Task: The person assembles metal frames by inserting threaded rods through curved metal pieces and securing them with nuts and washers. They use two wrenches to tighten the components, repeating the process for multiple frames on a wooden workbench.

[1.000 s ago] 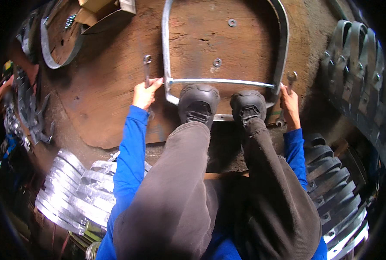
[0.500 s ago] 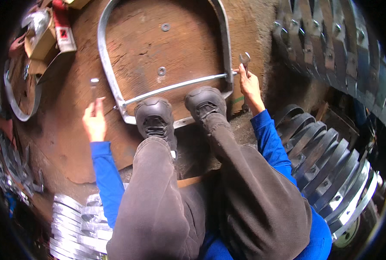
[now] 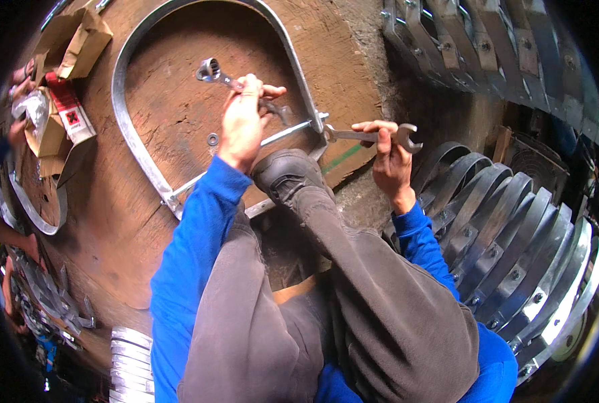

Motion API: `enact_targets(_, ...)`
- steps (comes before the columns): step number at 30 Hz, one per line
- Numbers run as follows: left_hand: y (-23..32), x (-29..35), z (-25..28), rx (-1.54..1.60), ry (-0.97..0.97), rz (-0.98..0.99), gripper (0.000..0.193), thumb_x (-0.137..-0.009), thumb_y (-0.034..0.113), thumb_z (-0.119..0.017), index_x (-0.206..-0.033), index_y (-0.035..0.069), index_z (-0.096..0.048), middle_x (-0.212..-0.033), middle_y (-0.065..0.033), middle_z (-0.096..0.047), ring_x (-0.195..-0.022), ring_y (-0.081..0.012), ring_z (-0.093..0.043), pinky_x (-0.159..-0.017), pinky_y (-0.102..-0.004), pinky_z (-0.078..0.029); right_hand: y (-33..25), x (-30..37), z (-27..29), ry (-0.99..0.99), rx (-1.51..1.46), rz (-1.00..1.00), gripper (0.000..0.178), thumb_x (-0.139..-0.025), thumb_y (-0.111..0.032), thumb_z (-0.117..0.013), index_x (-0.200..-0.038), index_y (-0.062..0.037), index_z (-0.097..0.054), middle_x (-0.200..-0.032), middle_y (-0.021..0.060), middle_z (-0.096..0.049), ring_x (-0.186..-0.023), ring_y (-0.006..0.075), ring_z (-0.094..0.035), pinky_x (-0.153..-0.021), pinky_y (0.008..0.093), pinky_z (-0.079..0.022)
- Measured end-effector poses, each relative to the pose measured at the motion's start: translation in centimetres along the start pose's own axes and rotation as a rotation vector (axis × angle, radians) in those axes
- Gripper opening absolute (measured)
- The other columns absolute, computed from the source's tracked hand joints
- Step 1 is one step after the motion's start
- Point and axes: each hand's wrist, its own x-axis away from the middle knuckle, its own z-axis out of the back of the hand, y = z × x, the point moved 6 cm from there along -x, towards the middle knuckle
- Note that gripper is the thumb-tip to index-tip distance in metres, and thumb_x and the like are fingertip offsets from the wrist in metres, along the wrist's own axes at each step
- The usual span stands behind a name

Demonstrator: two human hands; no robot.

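Note:
A U-shaped grey metal band frame (image 3: 118, 101) lies on a brown wooden board, with a threaded rod (image 3: 278, 138) running across between its sides. Above the rod, inside the frame, my left hand (image 3: 241, 127) is closed around a wrench (image 3: 210, 70); its ring end points up and left, and its other end shows beyond the fingers. Just outside the frame's right side, my right hand (image 3: 391, 161) grips a second wrench (image 3: 353, 135). One end of that wrench is at the frame beside the rod's right end; the open jaw sticks out to the right. My shoe (image 3: 289, 176) rests by the rod.
A washer (image 3: 212, 140) lies on the wooden board (image 3: 104, 221). Rows of curved metal bands (image 3: 514, 248) stand at right, with more flat bars (image 3: 474, 40) above. At left are cardboard boxes (image 3: 88, 43), a red-and-white box (image 3: 71, 111) and another person's hand (image 3: 24, 84).
My left hand has swung right with its wrench, from outside the frame to over it. The right wrench has turned from upright to lying sideways, one end at the frame. The view has shifted.

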Motion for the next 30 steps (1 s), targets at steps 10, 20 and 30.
enact_targets(10, -5.9, -3.7, -3.1, -0.334, 0.079, 0.134, 0.050, -0.101, 0.053, -0.040, -0.099, 0.007, -0.060, -0.095, -0.0063, -0.062, -0.095, -0.0174, -0.060, -0.078, -0.0352, -0.045, 2.4, 3.7, -0.3, -0.132, 0.094, 0.237, 0.016, -0.093, -0.001, -0.055, -0.108, -0.0025, -0.060, -0.120, 0.0170, -0.065, -0.107, 0.0326, -0.065, -0.090, 0.0386, -0.053)
enact_targets(20, -5.1, -5.9, -2.7, -0.217, 0.225, 0.338, 0.029, -0.101, 0.045, -0.049, -0.100, 0.016, -0.051, -0.090, -0.0008, -0.054, -0.097, -0.0264, -0.066, -0.088, -0.0629, -0.042, 5.7, 8.8, -2.1, -0.199, 0.197, 0.433, 0.040, -0.074, 0.008, -0.062, -0.114, 0.0018, -0.060, -0.128, 0.0218, -0.059, -0.107, 0.0337, -0.066, -0.086, 0.0392, -0.057)
enact_targets(30, -3.7, -6.1, -3.8, -0.416, 0.054, 0.252, 0.033, -0.101, 0.045, -0.045, -0.089, 0.015, -0.051, -0.086, 0.0003, -0.058, -0.093, -0.0192, -0.066, -0.083, -0.0543, -0.047, 5.1, 8.1, -2.1, -0.144, 0.187, 0.407, 0.032, -0.083, 0.004, -0.059, -0.115, 0.0000, -0.061, -0.129, 0.0218, -0.059, -0.106, 0.0338, -0.066, -0.094, 0.0393, -0.053)
